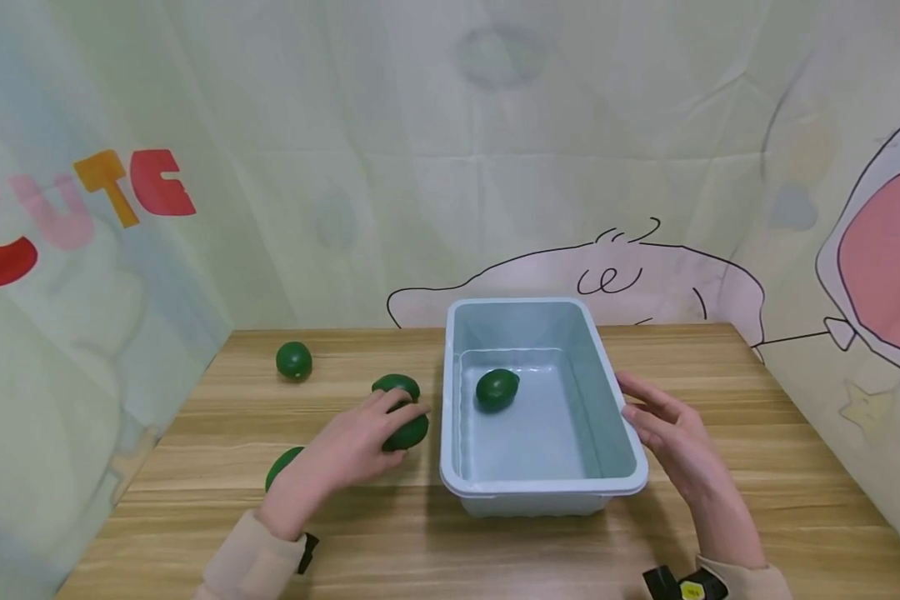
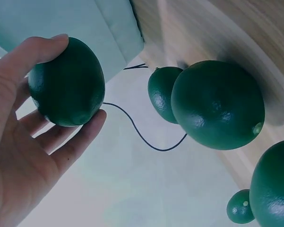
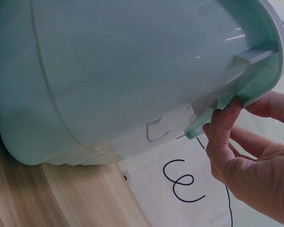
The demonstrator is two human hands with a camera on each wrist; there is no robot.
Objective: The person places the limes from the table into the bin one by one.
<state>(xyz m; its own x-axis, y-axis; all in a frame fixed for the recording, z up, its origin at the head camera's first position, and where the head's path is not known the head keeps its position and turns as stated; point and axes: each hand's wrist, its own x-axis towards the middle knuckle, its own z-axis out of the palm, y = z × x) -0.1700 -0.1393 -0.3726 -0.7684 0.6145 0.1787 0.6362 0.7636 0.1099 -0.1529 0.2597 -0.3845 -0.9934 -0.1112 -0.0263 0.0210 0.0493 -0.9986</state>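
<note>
My left hand [image 1: 352, 437] holds a dark green lime [image 2: 68, 82] between thumb and fingers, raised just left of the bin. Close behind it is another lime [image 1: 396, 383]. A third lime [image 1: 281, 467] is partly covered by the left forearm, and one more lime [image 1: 294, 361] lies at the back left of the table. Inside the pale blue plastic bin [image 1: 543, 486] sits a single lime [image 1: 497, 389]. On the bin's right side, my right hand [image 1: 678, 437] grips the rim, fingers curled beneath its edge, as the right wrist view shows.
The wooden table [image 1: 345, 542] carries the bin and limes. Behind it hangs a pale printed curtain [image 1: 420, 167] with cartoon drawings and coloured letters, reaching down both sides.
</note>
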